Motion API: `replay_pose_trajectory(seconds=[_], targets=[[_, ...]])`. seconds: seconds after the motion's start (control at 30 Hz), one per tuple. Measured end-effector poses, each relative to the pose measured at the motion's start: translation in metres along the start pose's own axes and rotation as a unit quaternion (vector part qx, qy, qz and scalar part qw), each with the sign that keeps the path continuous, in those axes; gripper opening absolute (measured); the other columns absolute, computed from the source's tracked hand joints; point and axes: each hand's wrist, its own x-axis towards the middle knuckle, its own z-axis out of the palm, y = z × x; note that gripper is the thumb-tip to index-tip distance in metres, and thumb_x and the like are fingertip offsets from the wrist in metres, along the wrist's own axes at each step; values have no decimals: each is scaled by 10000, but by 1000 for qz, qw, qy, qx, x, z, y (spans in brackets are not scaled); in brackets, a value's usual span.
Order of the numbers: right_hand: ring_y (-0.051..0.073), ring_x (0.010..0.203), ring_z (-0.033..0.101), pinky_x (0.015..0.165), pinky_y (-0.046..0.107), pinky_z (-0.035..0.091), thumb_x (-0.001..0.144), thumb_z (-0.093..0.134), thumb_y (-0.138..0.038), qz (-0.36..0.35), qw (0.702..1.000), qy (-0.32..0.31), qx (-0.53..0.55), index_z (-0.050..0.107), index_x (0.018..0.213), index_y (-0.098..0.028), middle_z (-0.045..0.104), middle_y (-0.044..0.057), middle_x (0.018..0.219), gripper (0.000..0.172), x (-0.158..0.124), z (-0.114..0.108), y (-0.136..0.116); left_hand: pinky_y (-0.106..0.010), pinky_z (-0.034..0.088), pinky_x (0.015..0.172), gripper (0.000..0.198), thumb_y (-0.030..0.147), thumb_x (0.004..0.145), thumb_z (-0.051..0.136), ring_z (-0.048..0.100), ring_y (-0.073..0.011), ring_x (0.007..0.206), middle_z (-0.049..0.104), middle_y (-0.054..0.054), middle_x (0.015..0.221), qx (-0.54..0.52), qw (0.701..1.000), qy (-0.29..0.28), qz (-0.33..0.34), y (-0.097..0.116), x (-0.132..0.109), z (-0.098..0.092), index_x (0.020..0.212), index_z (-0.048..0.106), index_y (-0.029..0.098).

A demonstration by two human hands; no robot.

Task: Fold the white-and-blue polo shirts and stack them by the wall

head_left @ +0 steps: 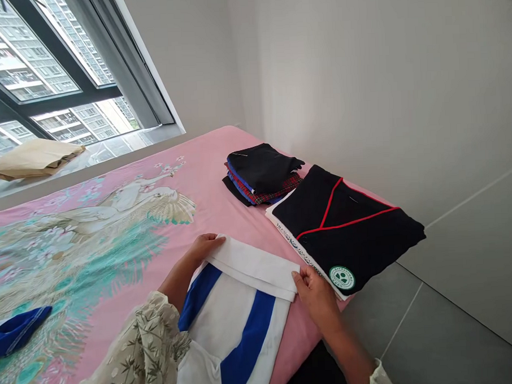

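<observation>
A white garment with broad blue stripes (240,314) lies over the near edge of the bed, its far end turned over into a flat white band. My left hand (207,246) pinches the band's left corner between thumb and fingers. At the right corner, my right hand (314,291) grips the same band, thumb on top. The garment's lower part runs out of view at the bottom. Just right of it lies a folded black top with red trim and a round green badge (364,241), resting on white patterned cloth.
Farther back sits a stack of folded dark, blue and red plaid clothes (266,169). A blue cloth piece (18,332) lies at left on the pink bedsheet (212,160). A brown paper bag (34,156) rests on the window sill. Walls border the bed's far and right sides.
</observation>
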Motion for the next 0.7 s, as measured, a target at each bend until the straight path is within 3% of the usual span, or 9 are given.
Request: replay_pose_trajectory(seconds=[0.13,0.2,0.27,0.33,0.4,0.47,0.53,0.63,0.7], targets=[[213,745,624,651,296,409,888,376,-418,-5,999,32,-8,507,867,-218,655,44,800,240,2,4,0,-279,468,610,399,564,711,526,592,-175,663,589,-4,632,54,996,56,43,-9,7,11,731,627,178],[222,783,630,678,307,425,883,395,-403,-12,999,41,-24,503,933,-209,656,57,850,227,-1,4,-1,-335,485,754,400,509,732,527,607,-214,832,640,-54,844,85,988,104,72,-13,6,12,913,638,171],[235,849,626,724,325,441,871,430,-392,-30,996,64,-45,495,1024,-204,648,63,913,251,-7,4,-2,-374,442,917,465,404,744,535,561,-236,1050,596,-94,1152,104,979,128,117,-15,2,10,1156,566,192],[253,955,600,796,356,448,855,463,-365,-68,990,91,-79,488,1104,-197,626,79,1012,302,-12,5,-2,-392,345,1047,575,263,742,507,434,-232,1251,459,-75,1384,162,961,93,204,-13,-1,5,1314,451,241],[268,1097,536,893,388,427,847,466,-309,-123,979,112,-116,488,1162,-178,573,111,1160,341,-14,6,-3,-437,240,1113,659,148,717,462,278,-227,1369,363,-22,1479,267,919,11,291,-7,-3,1,1359,404,288],[271,1222,444,987,405,376,837,449,-234,-176,967,105,-149,481,1211,-149,499,136,1292,385,-11,8,-5,-518,185,1113,696,95,697,437,241,-242,1386,376,-9,1475,378,866,-63,320,3,0,0,1355,403,318],[274,1270,394,1036,410,335,803,465,-186,-197,962,67,-179,458,1263,-118,473,150,1338,465,-4,8,-8,-569,177,1086,663,87,686,455,356,-260,1312,503,-31,1366,439,840,-94,304,14,5,2,1300,465,334],[303,1217,443,1020,415,337,733,530,-178,-173,960,-5,-221,439,1293,-71,525,188,1274,578,12,4,-17,-557,218,1040,501,126,685,514,502,-266,1125,643,-61,1094,467,829,-93,293,27,13,5,1145,594,307],[307,1125,506,958,395,370,695,555,-179,-154,959,-50,-234,522,1198,-74,582,192,1168,515,20,-2,-23,-502,263,1007,359,170,679,554,516,-266,1081,657,-68,1010,470,827,-88,294,31,15,2,1007,657,273]])
